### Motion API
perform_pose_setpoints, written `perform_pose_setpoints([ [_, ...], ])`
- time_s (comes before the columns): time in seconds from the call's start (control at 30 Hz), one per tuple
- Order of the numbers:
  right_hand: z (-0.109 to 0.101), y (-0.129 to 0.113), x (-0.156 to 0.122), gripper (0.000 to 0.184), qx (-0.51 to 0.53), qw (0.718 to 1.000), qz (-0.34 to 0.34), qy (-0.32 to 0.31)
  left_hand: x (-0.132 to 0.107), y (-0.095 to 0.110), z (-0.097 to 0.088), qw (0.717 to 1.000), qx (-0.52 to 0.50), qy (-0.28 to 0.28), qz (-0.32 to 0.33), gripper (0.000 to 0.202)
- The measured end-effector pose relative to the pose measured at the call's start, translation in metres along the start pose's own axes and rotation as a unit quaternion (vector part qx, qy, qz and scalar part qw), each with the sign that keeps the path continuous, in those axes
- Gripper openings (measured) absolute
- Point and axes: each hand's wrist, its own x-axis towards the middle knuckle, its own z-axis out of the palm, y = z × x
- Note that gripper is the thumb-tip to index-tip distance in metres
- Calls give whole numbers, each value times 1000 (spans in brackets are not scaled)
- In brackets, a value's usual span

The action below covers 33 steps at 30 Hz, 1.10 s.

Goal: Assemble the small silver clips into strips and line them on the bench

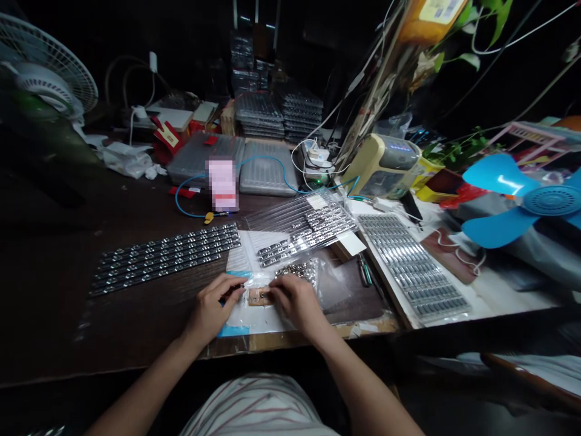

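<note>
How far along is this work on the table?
Rows of dark metal strips on the table look done. In hand: a small tan piece, held by the left hand and right hand. Remaining, it seems: a bag of small silver parts.

From here I can make out a small tan strip (259,296) lying flat, with a shiny metal bit near its middle. The left hand (213,309) reaches its left end and the right hand (297,306) covers its right end. Just beyond sits a clear bag (295,270) of small metal pieces.
</note>
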Motion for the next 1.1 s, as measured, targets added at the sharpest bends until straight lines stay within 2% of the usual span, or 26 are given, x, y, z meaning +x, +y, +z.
perform_pose_setpoints([
  [0.1,15,1,-11,2,19,999,8,26,1,2,2,1000,6,-14,-8,19],
  [0.23,28,-3,-11,4,-15,999,4,44,0,5,3,999,13,-33,-10,19],
  [0.47,29,0,-11,9,-60,997,-20,41,0,4,4,999,6,-39,-7,20],
  [0.87,33,1,-13,5,27,996,22,86,-1,3,3,999,3,-48,-4,19],
  [1.0,32,1,-12,9,8,997,16,70,-1,3,4,999,1,-47,-1,19],
  [1.1,32,-1,-11,6,-11,998,5,64,-1,3,4,999,1,-44,3,19],
])
